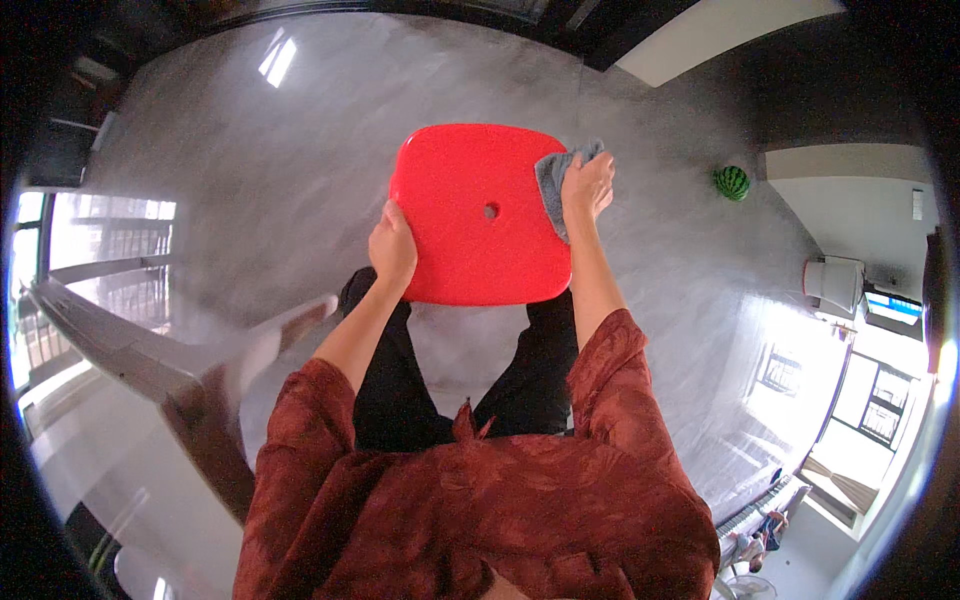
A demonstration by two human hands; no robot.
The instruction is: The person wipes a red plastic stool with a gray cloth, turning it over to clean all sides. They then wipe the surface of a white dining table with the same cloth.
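A red plastic stool (472, 172), its rounded-square seat facing me and a small hole near the middle, is in front of my knees. My left hand (393, 246) grips its left edge, with the thumb on top and the fingers hidden underneath. At the opposite edge my right hand (589, 182) holds a bunched grey cloth (552, 187). Part of that cloth lies against the seat's right rim. The stool's legs cannot be seen from above.
Glossy grey floor (300, 150) surrounds me. A table (97, 442) stands close on my left. Further right are a green striped watermelon-like object (731, 183) and a white bin-like container (834, 283). A person (769, 534) is by a piano keyboard (754, 507) at lower right.
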